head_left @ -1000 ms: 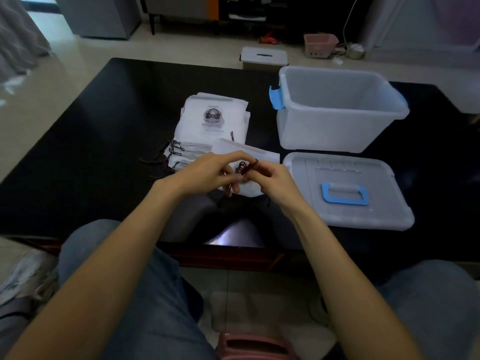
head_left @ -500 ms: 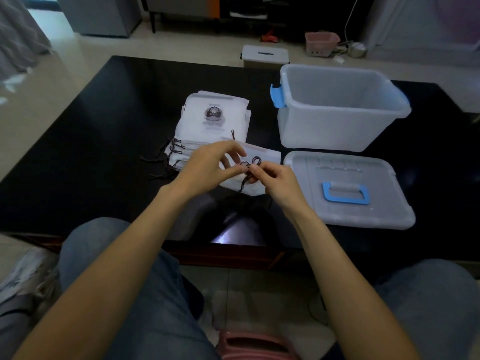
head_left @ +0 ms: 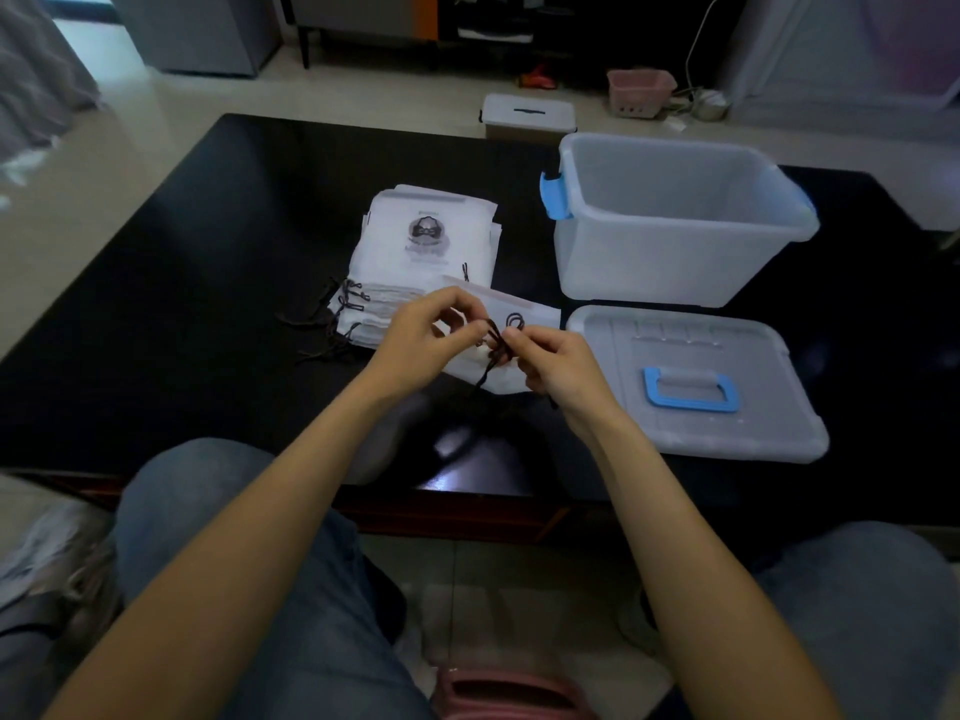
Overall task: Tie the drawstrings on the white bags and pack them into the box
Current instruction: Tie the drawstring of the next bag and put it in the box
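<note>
A white bag (head_left: 524,314) lies on the black table (head_left: 208,283) in front of me, partly under my hands. Its dark drawstring (head_left: 496,345) is looped and crossed between my fingers. My left hand (head_left: 421,340) pinches one strand of the string and my right hand (head_left: 558,363) pinches the other, both just above the bag. A stack of white bags (head_left: 423,262) with loose dark strings sits behind my left hand. The translucent box (head_left: 675,226) with blue latches stands open at the back right, and no bag shows inside it.
The box's lid (head_left: 696,387) with a blue handle lies flat to the right of my hands. Loose string ends (head_left: 327,335) trail left of the stack. My knees are under the table's near edge. A small lidded bin (head_left: 530,116) and a pink basket (head_left: 641,90) stand on the floor beyond.
My hands have drawn slightly apart and the drawstring now shows a loop and a crossing between them. The bag, stack, box and lid stay where they were.
</note>
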`<state>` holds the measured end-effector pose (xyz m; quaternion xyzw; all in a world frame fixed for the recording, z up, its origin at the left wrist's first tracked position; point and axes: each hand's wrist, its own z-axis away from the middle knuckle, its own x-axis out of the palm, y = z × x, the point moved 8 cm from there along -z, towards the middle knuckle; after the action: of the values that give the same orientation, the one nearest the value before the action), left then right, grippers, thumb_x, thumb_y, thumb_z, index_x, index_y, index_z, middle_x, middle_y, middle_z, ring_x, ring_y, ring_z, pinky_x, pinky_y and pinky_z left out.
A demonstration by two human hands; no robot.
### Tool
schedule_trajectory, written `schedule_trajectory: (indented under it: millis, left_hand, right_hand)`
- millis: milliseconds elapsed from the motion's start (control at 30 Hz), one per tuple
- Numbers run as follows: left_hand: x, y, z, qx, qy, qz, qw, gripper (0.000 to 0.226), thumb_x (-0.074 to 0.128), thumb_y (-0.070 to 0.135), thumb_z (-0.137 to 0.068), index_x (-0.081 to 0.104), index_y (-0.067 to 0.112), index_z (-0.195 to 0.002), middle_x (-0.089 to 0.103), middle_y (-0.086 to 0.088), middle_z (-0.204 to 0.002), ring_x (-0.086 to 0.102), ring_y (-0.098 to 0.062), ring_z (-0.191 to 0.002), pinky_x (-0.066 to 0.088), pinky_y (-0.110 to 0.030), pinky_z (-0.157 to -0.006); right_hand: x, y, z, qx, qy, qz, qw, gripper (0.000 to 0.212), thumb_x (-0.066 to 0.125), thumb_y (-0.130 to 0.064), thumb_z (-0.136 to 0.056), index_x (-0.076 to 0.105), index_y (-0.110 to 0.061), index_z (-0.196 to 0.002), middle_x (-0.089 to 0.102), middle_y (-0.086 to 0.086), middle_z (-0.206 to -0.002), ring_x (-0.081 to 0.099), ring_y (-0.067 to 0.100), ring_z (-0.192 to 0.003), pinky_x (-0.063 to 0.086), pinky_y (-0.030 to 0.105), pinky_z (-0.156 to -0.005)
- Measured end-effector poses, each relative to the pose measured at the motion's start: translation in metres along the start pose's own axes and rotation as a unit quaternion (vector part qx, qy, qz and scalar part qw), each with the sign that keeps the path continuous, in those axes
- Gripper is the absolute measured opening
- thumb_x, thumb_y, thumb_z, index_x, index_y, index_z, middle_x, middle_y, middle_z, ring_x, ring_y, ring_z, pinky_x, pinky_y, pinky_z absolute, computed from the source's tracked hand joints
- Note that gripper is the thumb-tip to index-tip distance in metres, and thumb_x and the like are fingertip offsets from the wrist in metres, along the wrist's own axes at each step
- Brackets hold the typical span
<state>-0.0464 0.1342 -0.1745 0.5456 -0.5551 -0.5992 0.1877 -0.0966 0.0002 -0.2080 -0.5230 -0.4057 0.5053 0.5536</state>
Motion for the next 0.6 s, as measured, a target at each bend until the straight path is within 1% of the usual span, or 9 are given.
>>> schedule_trajectory:
  millis: [33,100,133,200,267,367,433,500,600]
  left_hand:
    - [0.001,-0.005,0.002,-0.018,-0.002,0.054,0.998,0.013,0.064,0.007,-0.086,0.059,0.019,-0.083,0.062,0.006,-0.082,0.057,0.0,-0.071,0.04,-0.012,-0.064]
    - [0.006,-0.01,0.004,-0.026,-0.023,0.074,0.997,0.011,0.066,0.011,-0.086,0.06,0.02,-0.09,0.065,0.003,-0.088,0.059,-0.004,-0.078,0.041,-0.017,-0.066]
    - [0.009,-0.012,0.004,-0.025,-0.038,0.06,0.997,0.018,0.071,0.015,-0.082,0.06,0.021,-0.095,0.066,0.002,-0.092,0.06,-0.006,-0.08,0.041,-0.017,-0.065]
    - [0.013,-0.013,0.005,-0.023,-0.054,0.014,0.998,0.04,0.081,0.024,-0.071,0.056,0.022,-0.103,0.066,0.003,-0.096,0.059,-0.005,-0.079,0.04,-0.01,-0.063]
    - [0.013,-0.01,0.003,-0.011,-0.041,-0.031,0.999,0.048,0.084,0.03,-0.065,0.056,0.02,-0.102,0.067,0.005,-0.093,0.058,-0.003,-0.077,0.038,-0.007,-0.065]
    - [0.013,-0.004,0.001,0.021,-0.022,-0.063,0.998,0.036,0.083,0.027,-0.068,0.06,0.019,-0.095,0.068,0.009,-0.085,0.061,0.0,-0.078,0.039,-0.009,-0.066]
    - [0.011,-0.004,-0.001,0.018,-0.024,-0.067,0.997,0.027,0.08,0.021,-0.072,0.062,0.023,-0.093,0.07,0.011,-0.082,0.065,0.003,-0.08,0.045,-0.017,-0.068]
    - [0.01,-0.006,-0.002,0.001,-0.032,-0.056,0.998,0.024,0.079,0.019,-0.073,0.064,0.023,-0.091,0.072,0.01,-0.078,0.066,0.004,-0.078,0.048,-0.019,-0.066]
    - [0.014,-0.006,-0.002,-0.008,-0.039,-0.021,0.999,0.021,0.079,0.018,-0.074,0.064,0.019,-0.089,0.073,0.004,-0.078,0.066,0.003,-0.074,0.044,-0.012,-0.06]
  right_hand:
    - [0.0,0.0,-0.001,0.002,-0.004,-0.002,1.0,0.023,0.056,-0.021,-0.094,0.071,-0.015,-0.078,0.063,-0.005,-0.062,0.039,0.0,-0.045,0.028,0.013,-0.044]
    - [0.0,0.0,-0.001,0.004,-0.002,-0.005,1.0,0.023,0.057,-0.019,-0.094,0.07,-0.015,-0.076,0.061,-0.005,-0.062,0.039,0.0,-0.046,0.028,0.013,-0.044]
    - [0.0,0.001,-0.001,0.008,0.001,-0.013,1.0,0.023,0.057,-0.018,-0.094,0.069,-0.015,-0.075,0.06,-0.005,-0.06,0.039,0.001,-0.047,0.028,0.013,-0.044]
    - [0.001,0.003,-0.001,0.014,0.005,-0.033,0.999,0.023,0.057,-0.016,-0.094,0.068,-0.012,-0.075,0.059,-0.006,-0.056,0.037,0.005,-0.049,0.028,0.015,-0.045]
    - [0.002,0.002,0.0,0.012,0.005,-0.041,0.999,0.021,0.057,-0.016,-0.094,0.068,-0.009,-0.077,0.062,-0.003,-0.062,0.04,0.007,-0.05,0.032,0.016,-0.047]
    - [0.001,-0.003,0.002,-0.002,0.01,-0.037,0.999,0.017,0.057,-0.016,-0.093,0.069,-0.01,-0.083,0.066,0.001,-0.073,0.053,0.004,-0.057,0.041,0.015,-0.052]
    - [-0.002,-0.006,0.002,-0.014,0.017,-0.019,1.0,0.016,0.057,-0.016,-0.093,0.068,-0.01,-0.084,0.067,0.002,-0.075,0.057,0.002,-0.062,0.045,0.014,-0.055]
    - [-0.005,-0.009,0.003,-0.026,0.016,0.009,0.999,0.016,0.057,-0.015,-0.093,0.068,-0.011,-0.082,0.064,0.0,-0.071,0.055,0.003,-0.06,0.044,0.016,-0.054]
    - [-0.004,-0.011,0.004,-0.036,-0.001,0.021,0.999,0.019,0.059,-0.017,-0.092,0.068,-0.015,-0.075,0.057,-0.006,-0.06,0.045,0.007,-0.055,0.038,0.018,-0.052]
